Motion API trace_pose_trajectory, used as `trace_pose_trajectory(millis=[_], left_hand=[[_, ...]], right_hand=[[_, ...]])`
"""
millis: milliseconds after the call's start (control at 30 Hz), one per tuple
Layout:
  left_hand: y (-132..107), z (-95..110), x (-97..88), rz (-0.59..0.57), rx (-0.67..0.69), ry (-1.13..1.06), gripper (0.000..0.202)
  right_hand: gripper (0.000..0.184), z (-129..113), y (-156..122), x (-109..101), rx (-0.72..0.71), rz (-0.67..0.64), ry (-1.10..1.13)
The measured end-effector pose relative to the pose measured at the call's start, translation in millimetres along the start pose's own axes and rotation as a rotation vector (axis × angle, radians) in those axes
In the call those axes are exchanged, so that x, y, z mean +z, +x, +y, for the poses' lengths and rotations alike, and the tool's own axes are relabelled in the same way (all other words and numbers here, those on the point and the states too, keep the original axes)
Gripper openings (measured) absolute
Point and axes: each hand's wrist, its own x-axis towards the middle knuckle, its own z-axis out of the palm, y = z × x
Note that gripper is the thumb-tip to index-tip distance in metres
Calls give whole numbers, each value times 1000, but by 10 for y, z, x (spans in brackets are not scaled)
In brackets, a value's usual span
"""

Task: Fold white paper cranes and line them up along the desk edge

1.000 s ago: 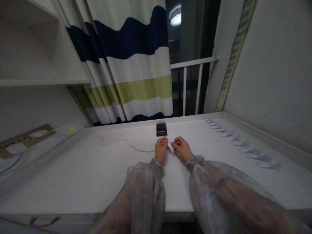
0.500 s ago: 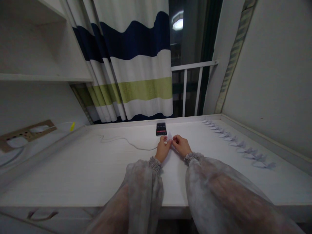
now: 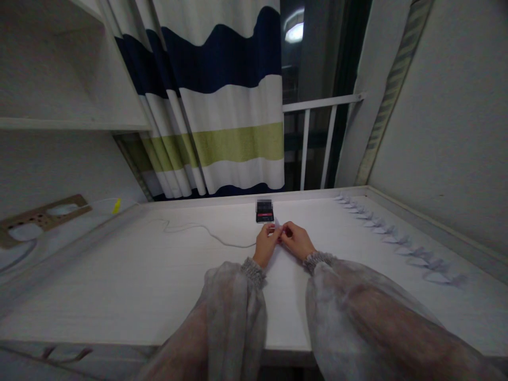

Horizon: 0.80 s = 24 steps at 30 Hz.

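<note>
Paper up btwn both hands over the desk: L hand pinching it, R hand pinching right alongside, fingertips abt touching. Prob. a small fold getting worked; next move likely calls for a firm pinch, edges kept lined up. Vs. 0.5 s ago: hands closer tog., less paper showing. Off R, a row of folded bits; phone just past the hands, curtain at back.
</note>
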Motion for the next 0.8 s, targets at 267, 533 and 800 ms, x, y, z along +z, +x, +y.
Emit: trace_pose_trajectory(millis=[267,533,800], left_hand=[[3,8,-12,-5,0,-11,29],[-37,76,0,-14,-28,-90,30],[-119,182,26,-32,-127,-168,33]], right_hand=[[8,-25,-4,-18,-16,-3,74],[28,14,-9,-10,105,-48,519],[36,12,-62,-108,318,-123,806]])
